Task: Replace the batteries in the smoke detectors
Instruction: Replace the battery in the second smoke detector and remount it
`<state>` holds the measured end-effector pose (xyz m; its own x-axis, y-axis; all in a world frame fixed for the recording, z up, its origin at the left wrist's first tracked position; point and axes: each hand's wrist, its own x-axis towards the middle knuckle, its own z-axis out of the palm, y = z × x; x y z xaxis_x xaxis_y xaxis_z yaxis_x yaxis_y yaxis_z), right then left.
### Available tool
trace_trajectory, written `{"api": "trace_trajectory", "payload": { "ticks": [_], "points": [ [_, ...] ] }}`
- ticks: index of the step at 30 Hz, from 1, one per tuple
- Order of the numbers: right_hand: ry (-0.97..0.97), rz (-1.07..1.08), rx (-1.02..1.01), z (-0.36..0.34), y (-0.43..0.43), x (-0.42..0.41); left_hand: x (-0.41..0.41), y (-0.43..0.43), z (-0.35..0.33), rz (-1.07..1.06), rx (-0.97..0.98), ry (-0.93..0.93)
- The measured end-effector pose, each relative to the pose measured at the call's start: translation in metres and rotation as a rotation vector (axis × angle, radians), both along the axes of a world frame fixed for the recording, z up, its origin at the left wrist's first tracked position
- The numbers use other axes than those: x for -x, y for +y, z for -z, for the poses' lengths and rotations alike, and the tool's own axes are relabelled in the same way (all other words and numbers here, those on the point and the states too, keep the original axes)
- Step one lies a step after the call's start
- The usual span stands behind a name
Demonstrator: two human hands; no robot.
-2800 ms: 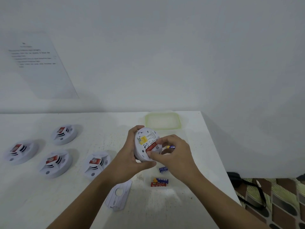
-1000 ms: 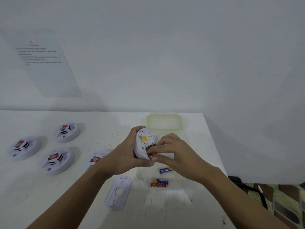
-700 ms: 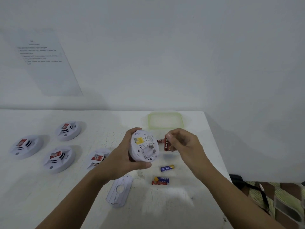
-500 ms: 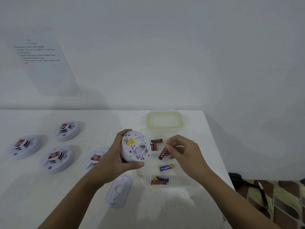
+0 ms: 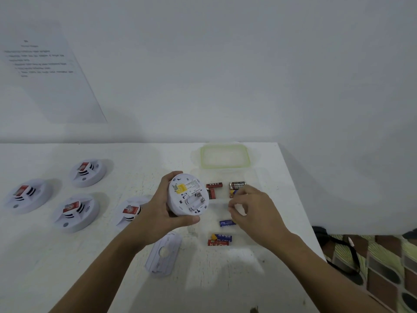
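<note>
Smoke detector point(image 5: 187, 195), round white plastic, gripped by left hand point(image 5: 163, 208); right hand point(image 5: 255, 213) empty.

A detector point(image 5: 187, 197) is being gripped back-up in the left hand point(image 5: 162, 212), its battery bay showing bare. The right hand point(image 5: 256, 213) is being held just beside it, fingers loosely curled and holding nothing, above loose batteries point(image 5: 220, 240) lying on the table point(image 5: 67, 256). Four more detectors point(image 5: 75, 212) are being kept at the left, near a detached plate point(image 5: 163, 256).
</note>
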<state>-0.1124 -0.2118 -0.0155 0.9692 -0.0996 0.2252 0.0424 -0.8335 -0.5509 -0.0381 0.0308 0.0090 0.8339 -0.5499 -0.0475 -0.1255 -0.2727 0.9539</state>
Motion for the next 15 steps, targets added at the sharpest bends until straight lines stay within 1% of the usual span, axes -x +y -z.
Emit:
{"api": "trace_trajectory", "payload": {
  "ticks": [3, 5, 11, 15],
  "points": [
    [0.047, 0.031, 0.059, -0.001, -0.008, -0.001, 0.000, -0.002, 0.001, 0.002, 0.005, 0.010],
    [0.051, 0.034, 0.043, -0.004, -0.009, -0.002, 0.000, -0.003, 0.001, 0.009, 0.013, 0.023],
    [-0.043, 0.041, -0.249, -0.018, -0.008, -0.009, -0.001, -0.005, 0.002, 0.012, 0.023, 0.036],
    [-0.055, 0.000, -0.306, -0.025, -0.008, -0.026, -0.004, -0.005, 0.002, -0.004, 0.056, 0.040]
  ]
}}
